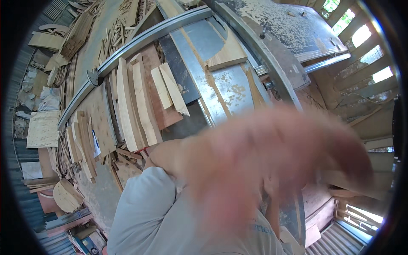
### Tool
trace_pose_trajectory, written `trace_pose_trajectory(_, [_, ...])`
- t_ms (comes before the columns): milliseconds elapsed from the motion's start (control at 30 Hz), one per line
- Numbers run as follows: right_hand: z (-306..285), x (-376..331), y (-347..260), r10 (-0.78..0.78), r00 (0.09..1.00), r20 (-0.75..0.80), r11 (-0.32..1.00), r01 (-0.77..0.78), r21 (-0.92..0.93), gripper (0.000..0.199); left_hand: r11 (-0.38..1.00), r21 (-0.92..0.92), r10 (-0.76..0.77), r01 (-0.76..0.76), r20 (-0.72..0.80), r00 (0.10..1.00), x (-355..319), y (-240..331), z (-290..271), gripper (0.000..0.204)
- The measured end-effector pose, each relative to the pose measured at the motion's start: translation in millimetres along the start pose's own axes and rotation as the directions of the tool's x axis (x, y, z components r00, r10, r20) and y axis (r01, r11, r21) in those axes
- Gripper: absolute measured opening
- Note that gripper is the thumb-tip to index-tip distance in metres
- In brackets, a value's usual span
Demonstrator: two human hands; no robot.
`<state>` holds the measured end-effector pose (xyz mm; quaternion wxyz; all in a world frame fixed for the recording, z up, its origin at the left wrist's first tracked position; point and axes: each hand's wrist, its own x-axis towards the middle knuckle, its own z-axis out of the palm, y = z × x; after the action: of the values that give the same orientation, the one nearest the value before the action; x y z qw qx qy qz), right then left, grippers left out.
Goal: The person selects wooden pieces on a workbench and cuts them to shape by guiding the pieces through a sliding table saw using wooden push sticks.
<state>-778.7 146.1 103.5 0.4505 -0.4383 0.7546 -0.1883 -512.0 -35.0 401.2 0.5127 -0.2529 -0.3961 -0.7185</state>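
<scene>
A blurred bare hand [272, 148] spreads from the centre out to four o'clock, close to the lens. I cannot tell whether it is the left or the right, nor whether its fingers stand apart or together or hold anything. At eight o'clock, a bare arm [166, 154] shows above a pale grey sleeve [142, 197]; at five o'clock a second bare forearm [273, 208] rises beside the shirt. The other hand's fingers cannot be made out with any certainty.

The long, pale, square-edged timber bars [127, 102] lie side by side between nine and ten o'clock, their lower ends near the arm. Two shorter pale wood strips [160, 87] rest at eleven, on and beside a flat reddish-brown board [170, 118]. Between twelve and one, a tan board with a scooped, concave edge [231, 53] sits on a silver metal machine table [204, 40], and a long grey metal rail [146, 41] runs from nine towards twelve.

From here, I judge the main risk is blocked sight: with the hand over the view, an elbow could knock the bars askew. The strips, apparently loose, could slide if the board beneath were nudged. A careless reach could also catch fingers on the rail's hard edge.
</scene>
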Motion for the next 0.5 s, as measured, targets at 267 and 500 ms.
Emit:
trace_pose_trajectory(267, [-20, -11, -18, -0.147, 0.989, 0.019, 0.988, 0.148, -0.047, 0.019, -0.007, 0.465, 0.528, 0.886, -0.750, 0.398, -170, 49, -232, 0.039])
trace_pose_trajectory(500, [-8, 15, -54, -0.152, 0.988, -0.004, 0.987, 0.151, -0.051, 0.020, 0.236, 0.365, 0.476, 0.901, -0.852, 0.220, -224, 33, -340, 0.066])
